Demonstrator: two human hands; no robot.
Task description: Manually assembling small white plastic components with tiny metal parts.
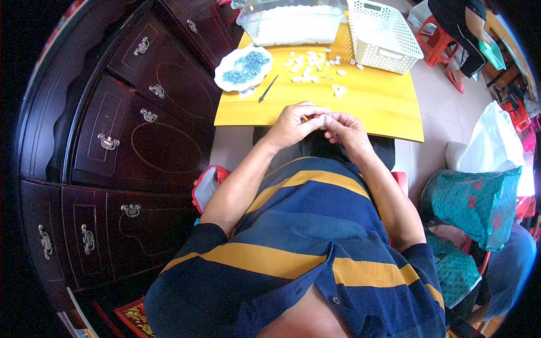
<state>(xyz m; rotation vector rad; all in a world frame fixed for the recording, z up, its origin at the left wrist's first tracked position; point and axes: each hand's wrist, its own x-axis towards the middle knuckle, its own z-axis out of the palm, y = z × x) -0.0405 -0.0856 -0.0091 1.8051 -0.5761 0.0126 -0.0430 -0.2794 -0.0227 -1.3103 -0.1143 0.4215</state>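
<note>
My left hand and my right hand meet above the near edge of the yellow table. Their fingertips are pinched together on a small pale piece, mostly covered by the fingers. Beyond them, several small white oval pieces lie scattered on the tabletop. A thin dark pointed tool, perhaps tweezers, rests left of these pieces. Next to it stands a white scalloped dish heaped with small blue-grey bits, too fine to name.
At the table's far side stand a clear plastic bin of white pieces and a white perforated basket. Dark wooden drawers line the left. Teal bags crowd the right. Another person holds a green tray near a red stool.
</note>
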